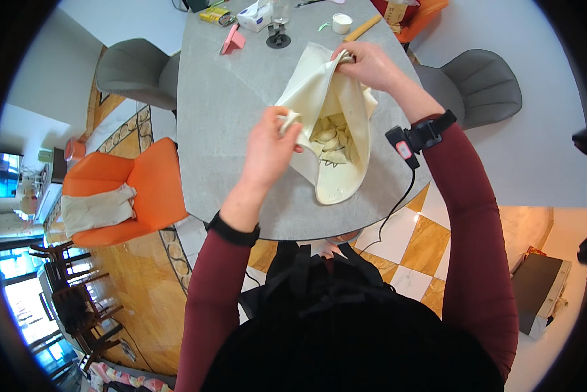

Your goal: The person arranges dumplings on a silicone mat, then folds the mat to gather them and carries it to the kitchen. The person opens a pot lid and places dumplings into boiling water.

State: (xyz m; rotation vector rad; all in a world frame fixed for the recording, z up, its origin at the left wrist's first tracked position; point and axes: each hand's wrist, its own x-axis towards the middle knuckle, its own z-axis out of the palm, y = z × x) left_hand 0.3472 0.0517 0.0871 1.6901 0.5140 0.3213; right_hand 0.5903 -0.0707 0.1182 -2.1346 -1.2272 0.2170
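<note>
A cream-coloured flexible mat (pixel 344 185), perhaps silicone, is folded up into a pouch over the grey table. My left hand (pixel 273 142) pinches its left edge, where the material bunches between thumb and fingers. Farther from me, my right hand (pixel 369 66) grips the gathered far edge. Inside the fold lie several pale, flat, rounded pieces (pixel 329 139) that look like dough. Dark printed marks show on the mat just below them. The mat's near edge hangs in a rounded lip close to the table's front.
On the grey table (pixel 220 147), the far side holds a pink stand (pixel 233 40), a black round holder (pixel 278 38), a tissue pack (pixel 255 17), a yellow packet (pixel 216 15), a white cup (pixel 342 23) and a wooden rolling pin (pixel 362 28). Chairs flank both sides, one orange (pixel 156 176).
</note>
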